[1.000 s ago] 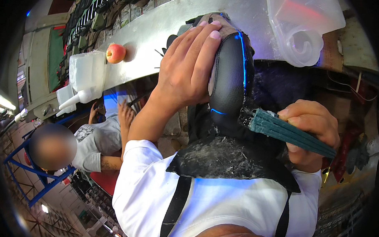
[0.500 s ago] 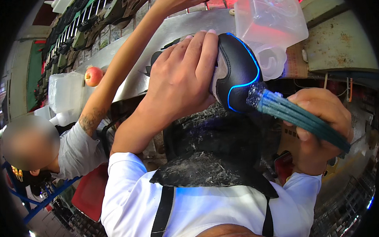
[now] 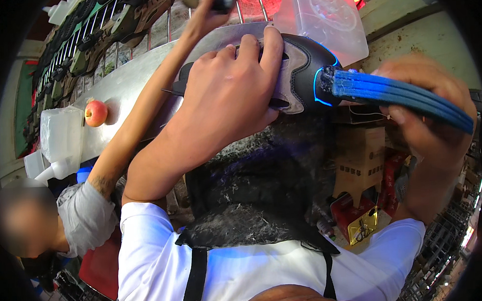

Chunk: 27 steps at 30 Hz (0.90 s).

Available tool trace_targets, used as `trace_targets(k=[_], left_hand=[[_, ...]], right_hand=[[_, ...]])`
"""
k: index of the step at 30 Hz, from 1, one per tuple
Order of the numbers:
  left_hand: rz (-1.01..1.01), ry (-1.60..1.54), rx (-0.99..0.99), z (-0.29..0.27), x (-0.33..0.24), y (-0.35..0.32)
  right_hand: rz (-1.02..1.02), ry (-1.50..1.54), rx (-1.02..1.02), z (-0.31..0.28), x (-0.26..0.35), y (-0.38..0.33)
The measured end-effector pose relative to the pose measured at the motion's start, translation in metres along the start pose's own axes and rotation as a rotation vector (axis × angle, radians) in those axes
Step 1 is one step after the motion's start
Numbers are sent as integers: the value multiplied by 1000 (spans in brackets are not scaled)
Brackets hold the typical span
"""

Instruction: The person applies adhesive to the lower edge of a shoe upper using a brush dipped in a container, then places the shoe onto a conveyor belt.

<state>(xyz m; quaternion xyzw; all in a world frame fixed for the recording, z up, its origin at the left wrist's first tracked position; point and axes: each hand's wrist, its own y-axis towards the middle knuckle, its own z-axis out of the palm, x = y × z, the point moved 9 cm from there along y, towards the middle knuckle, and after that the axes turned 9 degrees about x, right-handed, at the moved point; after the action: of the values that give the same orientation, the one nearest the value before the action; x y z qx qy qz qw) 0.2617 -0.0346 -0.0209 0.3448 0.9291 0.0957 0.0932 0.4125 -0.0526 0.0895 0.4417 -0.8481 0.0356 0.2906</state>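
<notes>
Left hand (image 3: 223,106) wrapped over a black shoe (image 3: 302,69), fingers (image 3: 272,46) pressed together along its top, holding it up above the lap. Right hand (image 3: 425,117) gripping a blue brush (image 3: 393,95), fingers curled tight round the handle, bristle end touching the shoe's toe. Behind, a metal surface (image 3: 132,74) carrying an apple (image 3: 96,112); a co-worker's arm (image 3: 139,122) stretched across it.

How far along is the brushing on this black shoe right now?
In hand: the left hand grips the black shoe with a grey panel, and the right hand presses the blue-bristled brush to its toe edge. How much is already coated, and what remains, cannot be told.
</notes>
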Motion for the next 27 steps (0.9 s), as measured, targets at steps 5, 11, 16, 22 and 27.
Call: trace_targets(k=[5, 11, 16, 22, 27], left_hand=[[-39, 53, 111, 0, 0, 9], [-44, 45, 175, -4, -6, 6], [-105, 38, 244, 1, 1, 6], [-196, 30, 390, 1, 8, 12], [-227, 37, 373, -3, 19, 9]], right_hand=[[96, 65, 61, -8, -18, 3], [12, -24, 304, -5, -12, 18], [-41, -58, 330, 0, -14, 19], [4, 14, 238, -7, -29, 7], [-4, 67, 180, -8, -43, 7]])
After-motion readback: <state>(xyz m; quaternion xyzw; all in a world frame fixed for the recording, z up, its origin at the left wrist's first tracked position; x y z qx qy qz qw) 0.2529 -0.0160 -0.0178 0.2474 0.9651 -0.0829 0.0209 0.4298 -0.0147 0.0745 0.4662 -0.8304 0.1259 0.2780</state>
